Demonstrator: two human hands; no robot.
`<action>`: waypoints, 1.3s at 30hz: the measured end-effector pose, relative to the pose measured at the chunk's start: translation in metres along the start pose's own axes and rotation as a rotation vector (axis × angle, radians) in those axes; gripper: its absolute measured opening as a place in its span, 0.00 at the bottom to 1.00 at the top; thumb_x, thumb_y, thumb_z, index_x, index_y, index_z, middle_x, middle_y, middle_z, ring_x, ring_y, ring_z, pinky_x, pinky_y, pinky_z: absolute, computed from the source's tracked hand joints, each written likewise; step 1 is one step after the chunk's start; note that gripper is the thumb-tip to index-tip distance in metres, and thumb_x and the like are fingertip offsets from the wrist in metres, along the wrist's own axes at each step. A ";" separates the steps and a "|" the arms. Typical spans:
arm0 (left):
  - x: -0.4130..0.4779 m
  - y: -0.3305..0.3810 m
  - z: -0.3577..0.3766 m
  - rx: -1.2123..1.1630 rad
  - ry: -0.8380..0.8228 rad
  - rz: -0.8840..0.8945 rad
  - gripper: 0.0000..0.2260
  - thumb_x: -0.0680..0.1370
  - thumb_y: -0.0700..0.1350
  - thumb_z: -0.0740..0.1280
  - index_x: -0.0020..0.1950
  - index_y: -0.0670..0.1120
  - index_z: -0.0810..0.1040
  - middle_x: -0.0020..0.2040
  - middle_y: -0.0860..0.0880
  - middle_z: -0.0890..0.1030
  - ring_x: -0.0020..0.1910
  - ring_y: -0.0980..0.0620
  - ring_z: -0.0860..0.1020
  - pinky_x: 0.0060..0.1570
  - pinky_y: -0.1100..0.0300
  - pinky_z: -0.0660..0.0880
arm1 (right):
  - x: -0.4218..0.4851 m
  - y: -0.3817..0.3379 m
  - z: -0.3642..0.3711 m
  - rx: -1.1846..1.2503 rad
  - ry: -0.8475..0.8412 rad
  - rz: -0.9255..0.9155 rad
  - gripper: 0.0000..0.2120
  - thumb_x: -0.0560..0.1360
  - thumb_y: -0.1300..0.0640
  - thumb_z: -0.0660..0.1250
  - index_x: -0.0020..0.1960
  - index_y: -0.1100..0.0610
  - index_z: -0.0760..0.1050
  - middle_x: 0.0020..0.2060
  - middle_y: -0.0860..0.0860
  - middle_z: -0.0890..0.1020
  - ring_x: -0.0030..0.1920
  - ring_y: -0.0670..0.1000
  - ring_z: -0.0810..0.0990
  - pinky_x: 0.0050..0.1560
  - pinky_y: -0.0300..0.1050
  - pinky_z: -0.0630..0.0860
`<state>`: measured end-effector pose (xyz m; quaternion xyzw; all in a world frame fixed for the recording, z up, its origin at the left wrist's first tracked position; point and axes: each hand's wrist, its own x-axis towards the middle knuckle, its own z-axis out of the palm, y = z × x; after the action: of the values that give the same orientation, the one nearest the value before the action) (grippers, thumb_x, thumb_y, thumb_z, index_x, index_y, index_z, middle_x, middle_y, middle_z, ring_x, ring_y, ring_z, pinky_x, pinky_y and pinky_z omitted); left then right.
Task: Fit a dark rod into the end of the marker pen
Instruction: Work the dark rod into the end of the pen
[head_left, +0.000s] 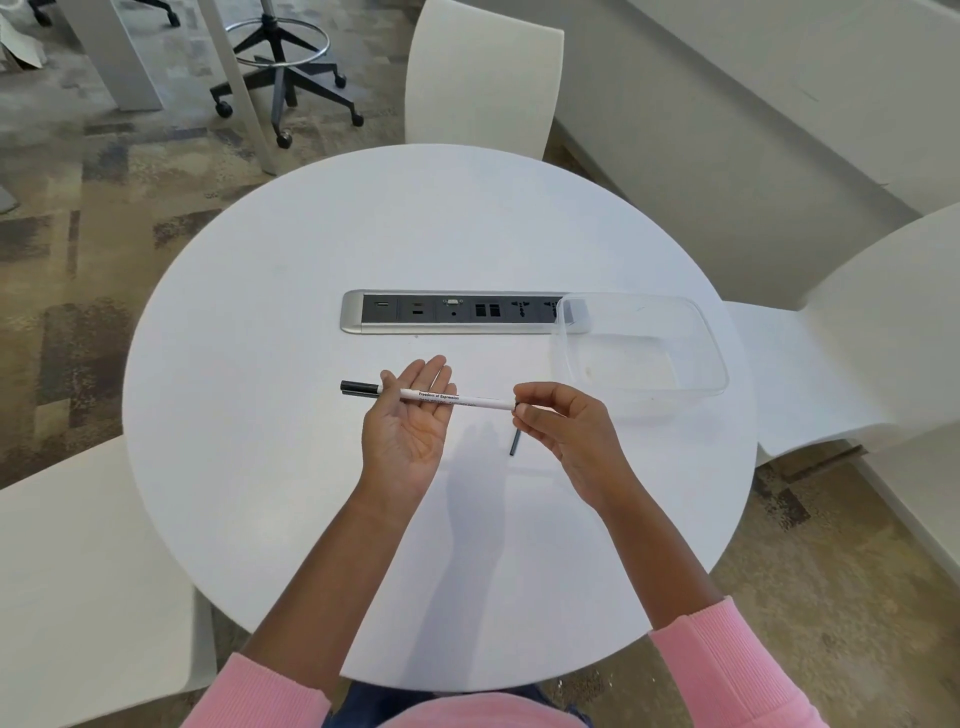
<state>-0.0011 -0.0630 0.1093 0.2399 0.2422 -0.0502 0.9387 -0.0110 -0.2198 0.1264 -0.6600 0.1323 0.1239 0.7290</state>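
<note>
A white marker pen with a black cap at its left end lies across my left hand, which is palm up with the fingers spread. My right hand pinches the pen's right end between thumb and fingers. A short dark rod hangs down from under my right hand's fingers, just below the pen's end; I cannot tell whether the fingers hold it or it rests on the table.
A round white table carries a recessed socket strip in the middle and an empty clear plastic tub at the right. White chairs stand around the table at the left, the far side and the right.
</note>
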 end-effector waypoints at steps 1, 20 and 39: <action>0.000 0.000 -0.001 0.002 0.004 -0.005 0.15 0.81 0.49 0.52 0.52 0.38 0.72 0.59 0.39 0.75 0.64 0.42 0.70 0.60 0.51 0.68 | -0.001 0.000 -0.001 -0.015 0.003 0.000 0.13 0.71 0.71 0.65 0.41 0.53 0.80 0.38 0.51 0.80 0.42 0.51 0.78 0.54 0.44 0.74; -0.005 -0.009 0.001 0.049 -0.036 -0.100 0.09 0.79 0.37 0.56 0.57 0.40 0.71 0.61 0.38 0.74 0.60 0.43 0.74 0.57 0.51 0.70 | 0.001 0.005 -0.002 0.113 -0.023 0.041 0.08 0.72 0.68 0.65 0.42 0.59 0.80 0.37 0.51 0.81 0.37 0.43 0.81 0.45 0.32 0.79; -0.009 -0.015 0.005 0.279 -0.075 -0.035 0.07 0.78 0.35 0.59 0.47 0.40 0.77 0.38 0.47 0.85 0.45 0.50 0.82 0.48 0.61 0.80 | 0.005 0.002 0.003 -0.049 -0.016 0.024 0.05 0.75 0.63 0.64 0.43 0.62 0.77 0.33 0.54 0.79 0.28 0.41 0.78 0.34 0.31 0.78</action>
<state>-0.0098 -0.0787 0.1108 0.3618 0.2018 -0.1089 0.9036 -0.0074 -0.2170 0.1230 -0.6751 0.1313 0.1414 0.7121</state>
